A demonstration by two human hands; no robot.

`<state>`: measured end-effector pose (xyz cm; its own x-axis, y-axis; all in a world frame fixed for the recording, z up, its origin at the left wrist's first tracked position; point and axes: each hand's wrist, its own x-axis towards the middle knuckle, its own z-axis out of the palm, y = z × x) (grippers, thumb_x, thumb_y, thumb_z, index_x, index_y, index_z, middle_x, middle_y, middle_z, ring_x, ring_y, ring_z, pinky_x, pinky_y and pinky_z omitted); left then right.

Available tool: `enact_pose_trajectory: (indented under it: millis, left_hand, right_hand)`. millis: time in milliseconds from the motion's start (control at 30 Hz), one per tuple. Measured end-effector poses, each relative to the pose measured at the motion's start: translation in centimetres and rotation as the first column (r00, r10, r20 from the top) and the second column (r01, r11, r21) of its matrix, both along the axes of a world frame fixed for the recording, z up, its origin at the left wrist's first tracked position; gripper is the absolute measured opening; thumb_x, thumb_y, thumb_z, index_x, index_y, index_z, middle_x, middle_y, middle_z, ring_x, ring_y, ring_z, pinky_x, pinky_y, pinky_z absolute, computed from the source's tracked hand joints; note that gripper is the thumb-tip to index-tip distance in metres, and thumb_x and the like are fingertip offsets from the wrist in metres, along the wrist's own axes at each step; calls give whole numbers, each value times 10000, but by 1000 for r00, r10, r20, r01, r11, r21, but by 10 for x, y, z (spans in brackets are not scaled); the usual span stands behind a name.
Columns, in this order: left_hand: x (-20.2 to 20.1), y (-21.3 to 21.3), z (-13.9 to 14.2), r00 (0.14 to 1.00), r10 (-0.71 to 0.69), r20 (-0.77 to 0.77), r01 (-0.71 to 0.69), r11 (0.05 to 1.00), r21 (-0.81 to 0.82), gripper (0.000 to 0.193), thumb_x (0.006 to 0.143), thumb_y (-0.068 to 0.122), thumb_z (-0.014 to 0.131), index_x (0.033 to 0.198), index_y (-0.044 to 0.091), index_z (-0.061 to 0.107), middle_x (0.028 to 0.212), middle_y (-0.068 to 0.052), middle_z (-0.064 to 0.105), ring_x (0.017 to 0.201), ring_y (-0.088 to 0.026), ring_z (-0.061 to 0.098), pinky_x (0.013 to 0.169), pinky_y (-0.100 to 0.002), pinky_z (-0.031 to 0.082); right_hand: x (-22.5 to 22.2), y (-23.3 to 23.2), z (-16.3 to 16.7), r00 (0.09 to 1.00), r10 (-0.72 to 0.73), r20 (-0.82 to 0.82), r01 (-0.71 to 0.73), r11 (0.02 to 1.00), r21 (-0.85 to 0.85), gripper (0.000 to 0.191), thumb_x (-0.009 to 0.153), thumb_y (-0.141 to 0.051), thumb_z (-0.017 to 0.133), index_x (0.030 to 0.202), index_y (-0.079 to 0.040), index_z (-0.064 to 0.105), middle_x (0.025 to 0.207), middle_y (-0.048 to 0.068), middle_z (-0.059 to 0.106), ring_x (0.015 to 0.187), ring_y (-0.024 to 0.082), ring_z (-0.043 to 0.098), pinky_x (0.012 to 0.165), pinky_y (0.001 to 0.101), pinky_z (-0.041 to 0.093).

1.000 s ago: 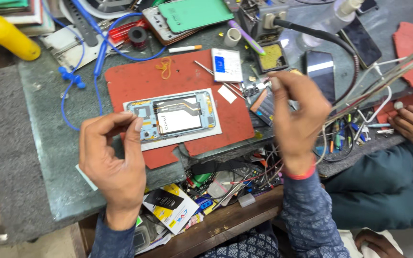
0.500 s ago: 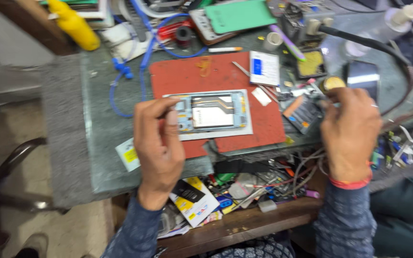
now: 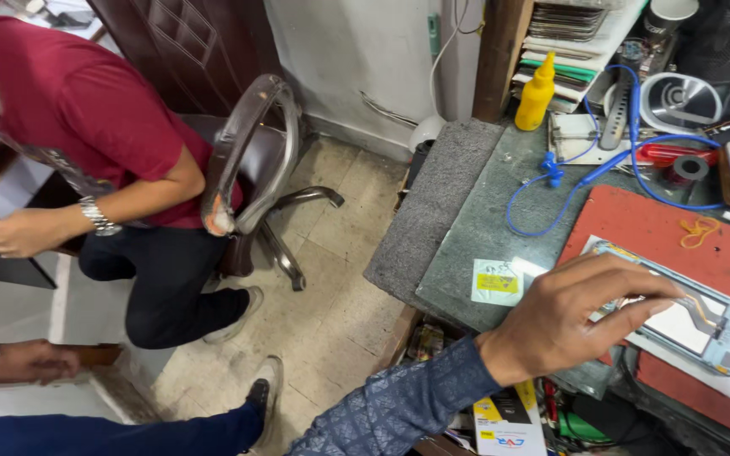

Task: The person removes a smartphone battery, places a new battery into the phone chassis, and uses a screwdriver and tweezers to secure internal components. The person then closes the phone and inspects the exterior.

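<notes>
While I look left (head view): the camera takes in the floor and the tabletop's (image 3: 483, 228) left end, not the work itself.
Step in hand: I judge I am steadying or picking at the opened phone (image 3: 707, 325) while glancing aside.
Phone: lies back-open on a white sheet on the red mat (image 3: 635, 224), at the right edge of view.
Left hand: my left hand (image 3: 568, 325) reaches over the phone's near end, fingers stretched out, thumb tucked under the index with a narrow gap between them. I cannot tell whether they grip anything.
Right hand: out of view.
Around it: a yellow sticker (image 3: 498, 281) just left of the hand, a blue cable (image 3: 551, 198) looped beyond it, a yellow bottle (image 3: 536, 95) at the back.
Off the tabletop: a person in a red shirt (image 3: 86, 110) sits on a chair (image 3: 251, 160), holding a dark tablet.
Next move calls for: eyes back on the phone first, I think, since fine work there needs both hands in sight.
Change from half a second ago: then I looked straight down at the mat with both hands showing; now the view has swung left, the right hand is gone from sight, and the left remains at the phone.
</notes>
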<state>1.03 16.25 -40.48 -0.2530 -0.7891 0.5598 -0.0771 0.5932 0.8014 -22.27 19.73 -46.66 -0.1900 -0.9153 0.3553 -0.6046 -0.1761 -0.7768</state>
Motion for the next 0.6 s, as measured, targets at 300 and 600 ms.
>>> enact_pose_trajectory:
  millis: [300,600]
  left_hand:
    - [-16,-11,-5,988,-135,-76,139,989,51,159,1022,78,723,1178,86,691,1128,-38,709,1044,-177,710,891,-270,591]
    - [-47,-10,-8,996,-88,-5,88,991,97,188,903,24,793,1075,47,722,1030,-74,748,949,-192,740,819,-293,578]
  right_hand:
    - [11,32,40,899,-38,437,53,998,-21,223,1099,51,505,1313,-8,482,1219,209,635,1122,249,685,1051,356,566]
    - [-1,28,65,759,105,642,-8,988,-151,392,1020,93,608,1296,-61,376,1137,214,667,1056,276,723,934,377,617]
